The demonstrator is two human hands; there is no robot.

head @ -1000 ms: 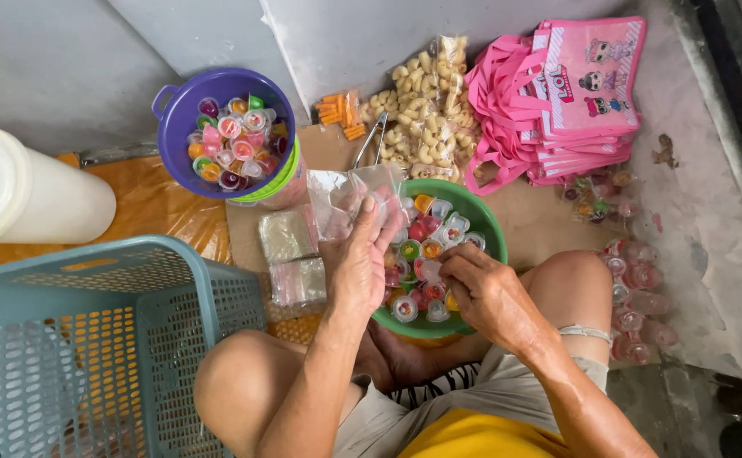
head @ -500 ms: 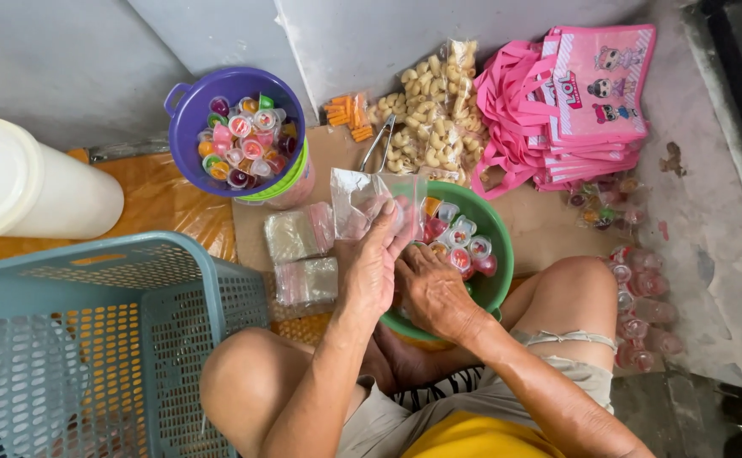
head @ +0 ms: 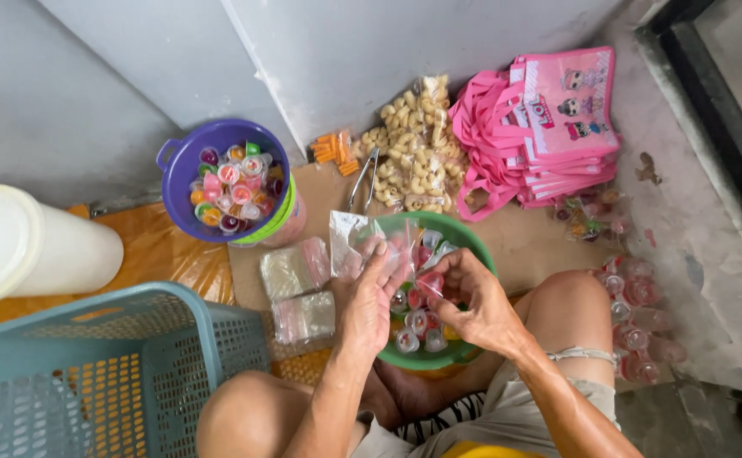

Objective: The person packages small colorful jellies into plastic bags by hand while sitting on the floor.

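1. We are pinching a clear plastic bag (head: 362, 242) open with our left hand (head: 367, 301), fingers closed on its rim, above the green bowl (head: 473, 242).
2. Our right hand (head: 473, 301) is gripping a small red jelly cup (head: 429, 282) at the bag's mouth.
3. We are seeing more jelly cups filling a purple colander (head: 180, 161), with pink tote bags (head: 557, 110) lying beyond.

A clear plastic bag (head: 369, 246) is held open over the green bowl (head: 473, 242), pinched by the left hand (head: 369, 301) and the right hand (head: 473, 301). Two flat clear packets (head: 299, 293) lie stacked on the cardboard just left of the bowl. A pile of pink bags (head: 549, 127) with cartoon doll prints leans by the wall. A clear snack bag (head: 413, 153) sits beside them.
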